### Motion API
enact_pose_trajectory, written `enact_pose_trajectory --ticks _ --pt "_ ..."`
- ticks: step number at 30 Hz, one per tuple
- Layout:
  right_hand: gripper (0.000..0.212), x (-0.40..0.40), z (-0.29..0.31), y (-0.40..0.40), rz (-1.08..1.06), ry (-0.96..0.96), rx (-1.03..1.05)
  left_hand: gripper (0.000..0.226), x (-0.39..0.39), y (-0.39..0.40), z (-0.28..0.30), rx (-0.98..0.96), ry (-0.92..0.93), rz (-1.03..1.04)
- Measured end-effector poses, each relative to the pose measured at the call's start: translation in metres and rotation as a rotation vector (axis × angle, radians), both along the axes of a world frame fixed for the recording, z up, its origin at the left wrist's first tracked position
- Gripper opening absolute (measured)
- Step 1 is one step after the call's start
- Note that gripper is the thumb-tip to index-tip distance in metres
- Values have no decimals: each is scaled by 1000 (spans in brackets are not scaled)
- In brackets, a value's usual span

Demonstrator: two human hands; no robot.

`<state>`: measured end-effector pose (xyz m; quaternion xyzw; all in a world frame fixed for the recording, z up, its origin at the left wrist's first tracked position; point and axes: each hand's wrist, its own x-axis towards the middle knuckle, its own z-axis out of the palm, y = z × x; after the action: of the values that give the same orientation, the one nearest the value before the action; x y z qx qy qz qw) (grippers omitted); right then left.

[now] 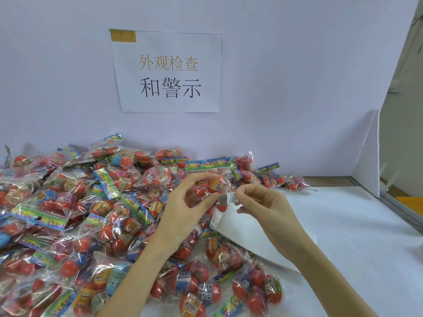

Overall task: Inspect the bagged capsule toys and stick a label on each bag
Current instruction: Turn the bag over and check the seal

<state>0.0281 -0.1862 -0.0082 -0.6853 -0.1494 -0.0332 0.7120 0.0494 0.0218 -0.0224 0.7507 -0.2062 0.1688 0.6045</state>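
Observation:
My left hand (185, 209) grips a clear bag of red capsule toys (209, 183) with a colourful header card, held up above the pile. My right hand (263, 205) pinches a small white label (231, 197) between thumb and forefinger, right at the bag's lower right side. Whether the label touches the bag I cannot tell. A white label sheet (247, 234) lies on the table under my right hand.
A big pile of bagged capsule toys (75, 213) covers the left and middle of the white table (354, 248). A paper sign (168, 72) hangs on the back wall. A white divider (368, 156) and a metal rail stand at the right.

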Motion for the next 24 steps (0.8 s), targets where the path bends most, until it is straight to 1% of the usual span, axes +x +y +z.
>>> enact_pose_trajectory --ticks 3,9,14,20,24 --pt "11 -1 -1 2 -28 -18 -122 35 -2 -2 1 1 5 -16" --pt "12 0 -2 4 -93 41 -158 27 -6 -4 3 -4 57 -109" --pt "11 0 -3 6 -120 37 -176 35 -8 -5 4 -19 75 -142" --pt "10 1 -6 7 -130 20 -195 51 -4 -3 0 67 50 -90" --pt "7 0 -6 7 -125 2 -182 53 -2 -4 -2 49 47 -75"
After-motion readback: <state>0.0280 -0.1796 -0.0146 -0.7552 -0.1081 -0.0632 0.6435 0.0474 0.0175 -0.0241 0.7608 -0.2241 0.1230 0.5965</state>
